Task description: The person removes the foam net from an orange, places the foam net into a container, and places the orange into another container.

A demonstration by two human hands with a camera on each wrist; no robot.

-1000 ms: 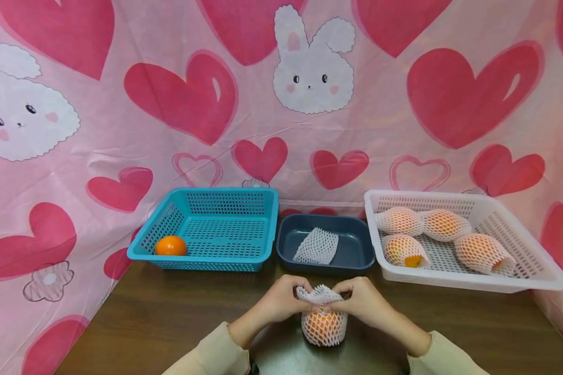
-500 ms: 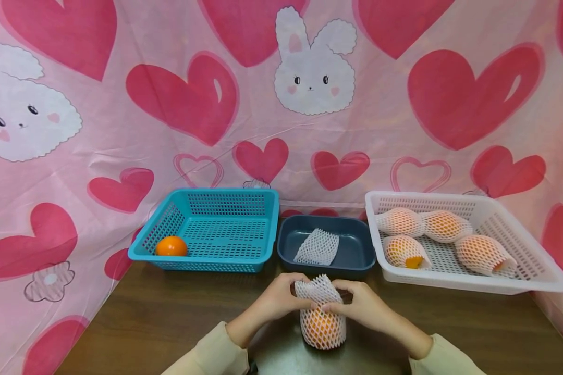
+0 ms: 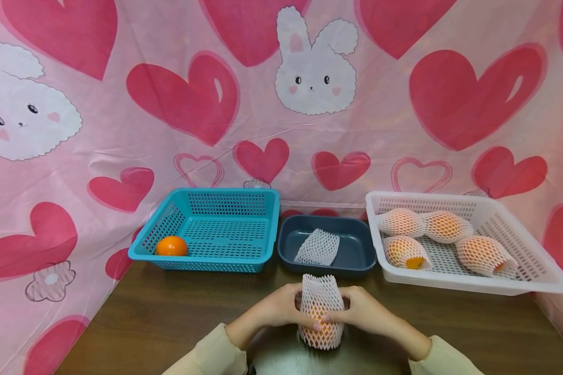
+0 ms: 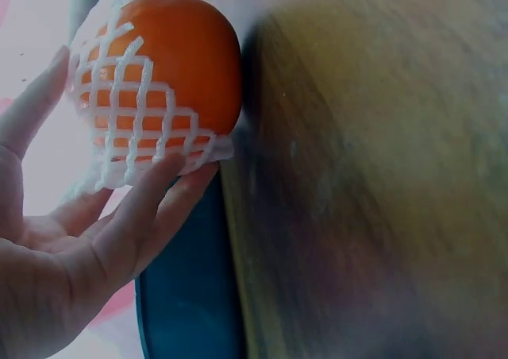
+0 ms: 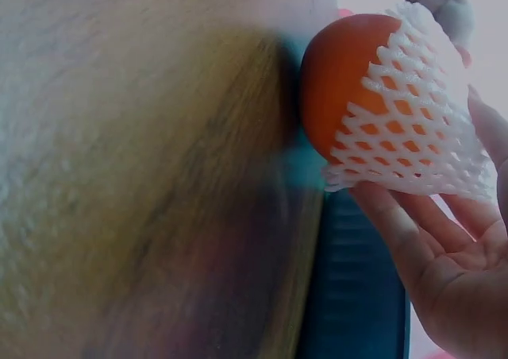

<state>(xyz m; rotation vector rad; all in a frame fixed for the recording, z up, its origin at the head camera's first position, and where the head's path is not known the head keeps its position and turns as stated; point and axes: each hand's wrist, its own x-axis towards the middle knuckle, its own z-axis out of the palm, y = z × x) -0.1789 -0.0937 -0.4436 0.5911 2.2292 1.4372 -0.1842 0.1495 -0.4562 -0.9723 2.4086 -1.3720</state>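
Between my two hands an orange (image 4: 200,63) stands on the table, a white foam net sleeve (image 3: 321,289) pulled over it. The sleeve rises above the fruit as an upright tube. My left hand (image 3: 283,307) holds the left side, thumb on the front, fingers behind. My right hand (image 3: 368,312) holds the right side the same way. In both wrist views the sleeve's edge slants across the fruit, and part of its skin facing the table side is bare. Fingers of each hand touch the sleeve's edge in these views.
A blue-green basket (image 3: 202,263) at the back left holds one bare orange (image 3: 171,246). The dark blue tray (image 3: 356,250) in the middle holds a flat foam net (image 3: 318,247). At the right, a white basket (image 3: 474,284) holds several netted oranges (image 3: 445,226).
Both hands have moved lower, from the sleeve's top to the fruit's sides. The sleeve's upper part, bunched at first, now stands up taller and straighter.
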